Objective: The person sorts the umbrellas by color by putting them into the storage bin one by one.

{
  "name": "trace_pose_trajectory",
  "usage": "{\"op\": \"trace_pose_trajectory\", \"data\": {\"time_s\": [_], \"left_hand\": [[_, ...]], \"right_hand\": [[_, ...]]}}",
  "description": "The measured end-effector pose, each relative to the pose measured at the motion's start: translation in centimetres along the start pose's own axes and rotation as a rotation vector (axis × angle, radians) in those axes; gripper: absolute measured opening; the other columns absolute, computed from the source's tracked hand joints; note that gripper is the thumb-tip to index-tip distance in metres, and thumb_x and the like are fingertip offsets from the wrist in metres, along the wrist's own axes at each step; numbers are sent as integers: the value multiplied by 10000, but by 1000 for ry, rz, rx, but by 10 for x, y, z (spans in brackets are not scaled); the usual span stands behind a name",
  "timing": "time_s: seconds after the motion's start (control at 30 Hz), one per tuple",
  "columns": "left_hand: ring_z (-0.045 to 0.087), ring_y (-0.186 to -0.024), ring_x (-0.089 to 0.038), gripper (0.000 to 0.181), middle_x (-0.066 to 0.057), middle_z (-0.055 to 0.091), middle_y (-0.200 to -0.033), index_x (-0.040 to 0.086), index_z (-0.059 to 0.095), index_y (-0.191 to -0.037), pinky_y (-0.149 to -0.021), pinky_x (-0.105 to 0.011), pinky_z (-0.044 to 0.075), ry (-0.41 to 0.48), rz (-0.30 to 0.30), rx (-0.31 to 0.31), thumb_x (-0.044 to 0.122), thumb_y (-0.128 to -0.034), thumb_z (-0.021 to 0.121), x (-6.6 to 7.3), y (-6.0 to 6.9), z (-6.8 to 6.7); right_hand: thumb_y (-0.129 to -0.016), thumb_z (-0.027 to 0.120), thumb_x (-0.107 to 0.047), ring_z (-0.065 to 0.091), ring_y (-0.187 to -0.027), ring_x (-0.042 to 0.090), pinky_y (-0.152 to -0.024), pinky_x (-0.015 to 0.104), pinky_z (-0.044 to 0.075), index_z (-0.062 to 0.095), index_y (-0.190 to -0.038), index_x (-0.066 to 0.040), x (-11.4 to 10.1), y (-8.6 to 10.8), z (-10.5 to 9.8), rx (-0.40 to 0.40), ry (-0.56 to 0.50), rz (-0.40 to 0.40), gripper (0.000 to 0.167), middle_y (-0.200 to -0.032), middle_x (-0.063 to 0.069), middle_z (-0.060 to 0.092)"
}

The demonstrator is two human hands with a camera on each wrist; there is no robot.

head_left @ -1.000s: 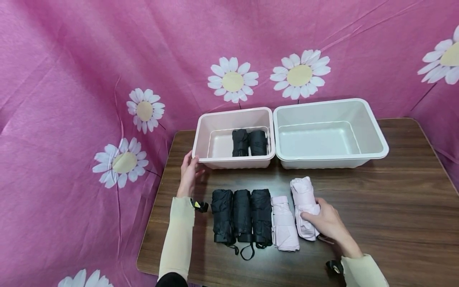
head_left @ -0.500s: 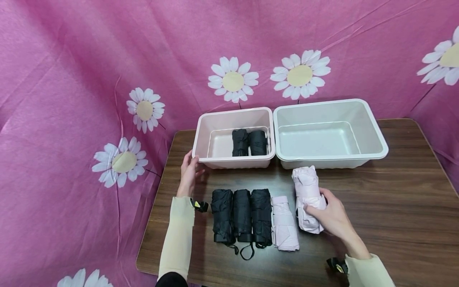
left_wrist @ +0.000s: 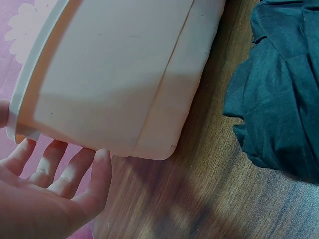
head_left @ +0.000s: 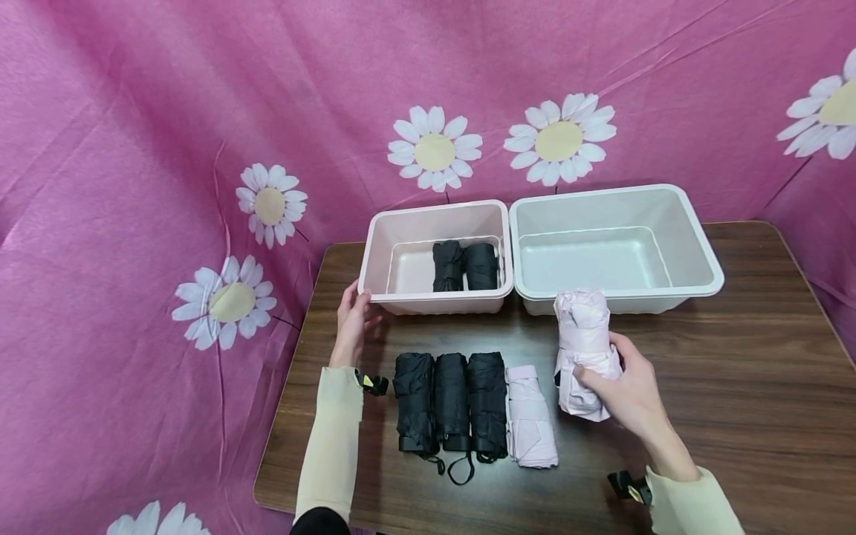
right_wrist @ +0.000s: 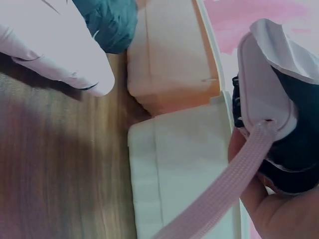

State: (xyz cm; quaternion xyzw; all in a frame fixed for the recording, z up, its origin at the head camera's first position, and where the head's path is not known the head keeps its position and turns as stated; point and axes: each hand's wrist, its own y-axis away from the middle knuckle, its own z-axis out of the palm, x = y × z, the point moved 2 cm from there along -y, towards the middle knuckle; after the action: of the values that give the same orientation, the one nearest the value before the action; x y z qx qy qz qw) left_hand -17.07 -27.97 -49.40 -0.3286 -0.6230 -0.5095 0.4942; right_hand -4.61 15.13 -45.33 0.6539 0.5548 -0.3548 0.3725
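Observation:
My right hand grips a folded pale pink umbrella, its thumb across the near end. The umbrella hangs above the table, its far end overlapping the front wall of the white bin. In the right wrist view, its pink wrist strap dangles from the handle end, and a dark underside shows. My left hand holds the front left corner of the pink bin; in the left wrist view, the thumb is at the rim and the fingers lie against the outer wall. Two folded black umbrellas lie inside this bin.
Several folded black umbrellas lie in a row on the wooden table, with another pale pink umbrella at the row's right end. Behind the side-by-side bins hangs a pink curtain with daisies.
My right hand has lifted the pink umbrella off the table, away from the row, and carried it forward and slightly right toward the white bin. The left hand stays at the pink bin's corner.

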Motion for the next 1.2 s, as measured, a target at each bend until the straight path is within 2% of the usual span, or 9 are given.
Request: {"op": "trace_pose_trajectory", "data": {"time_s": [0.17, 0.33, 0.43, 0.57, 0.7, 0.77, 0.93, 1.1, 1.2], "left_hand": [[520, -1087, -245, 472, -165, 443, -1415, 204, 426, -1430, -933, -533, 484, -11, 3, 6, 227, -969, 523, -3, -1, -1], [526, -1073, -214, 463, -160, 439, -1428, 215, 430, -1428, -962, -548, 469, -13, -4, 6, 230, -973, 519, -3, -2, -1], [514, -1086, -229, 462, -178, 427, -1415, 214, 430, -1429, -975, -552, 459, -6, -5, 3, 225, -975, 519, -3, -2, -2], [505, -1109, -247, 466, -181, 414, -1413, 214, 423, -1435, -972, -534, 465, -10, -9, 0, 227, -979, 518, -3, -2, -2], [509, -1121, -257, 476, -176, 415, -1426, 207, 411, -1444, -982, -544, 457, -8, -12, 1, 219, -979, 513, -3, -2, -2], [521, -1119, -250, 479, -169, 421, -1438, 204, 405, -1446, -1000, -571, 438, -5, -13, -1, 217, -980, 511, -2, -1, -2], [541, -1104, -215, 465, -137, 429, -1463, 222, 416, -1431, -1024, -601, 411, -4, -18, -1, 225, -976, 509, -2, 0, -1], [538, -1096, -220, 443, -142, 445, -1438, 238, 437, -1415, -993, -576, 447, -12, -12, 7, 222, -977, 504, -2, 0, -2], [533, -1111, -244, 445, -161, 447, -1427, 236, 436, -1415, -996, -584, 441, -8, -11, 6, 215, -976, 502, -2, -1, -2]], "right_hand": [[-780, 733, -121, 481, -784, -71, -654, 121, 424, 494, -1312, 8, -4, -1, -3, 45, -18, 0, 598, -1106, 233, 612], [-794, 723, -134, 522, -610, 18, -383, 293, 450, 490, -1313, -26, -9, -2, -6, 67, -53, 37, 579, -974, 192, 609], [-804, 713, -134, 518, -482, 93, -279, 392, 398, 489, -1302, -45, -13, -3, -9, 73, -87, 65, 554, -814, 41, 603], [-808, 704, -107, 537, -493, 79, -312, 357, 428, 498, -1243, -35, -18, -6, -12, 96, -137, 66, 487, -709, -170, 558], [-805, 699, -63, 556, -633, -2, -462, 229, 482, 533, -1172, -83, -21, -10, -15, 137, -179, 36, 403, -773, -225, 561], [-805, 696, -44, 562, -634, -10, -457, 222, 481, 547, -1132, -153, -22, -12, -16, 152, -210, 29, 375, -777, -213, 569], [-805, 677, 19, 578, -514, 47, -307, 296, 419, 555, -1052, -232, -29, -17, -19, 158, -417, 44, 373, -717, -126, 615], [-796, 643, 97, 623, -626, 42, -426, 210, 485, 578, -1088, -170, -36, -23, -22, 162, -659, 33, 401, -793, -69, 657], [-802, 627, 110, 639, -626, 59, -417, 224, 490, 575, -1117, -145, -40, -26, -25, 163, -743, 30, 409, -801, -47, 670]]}}
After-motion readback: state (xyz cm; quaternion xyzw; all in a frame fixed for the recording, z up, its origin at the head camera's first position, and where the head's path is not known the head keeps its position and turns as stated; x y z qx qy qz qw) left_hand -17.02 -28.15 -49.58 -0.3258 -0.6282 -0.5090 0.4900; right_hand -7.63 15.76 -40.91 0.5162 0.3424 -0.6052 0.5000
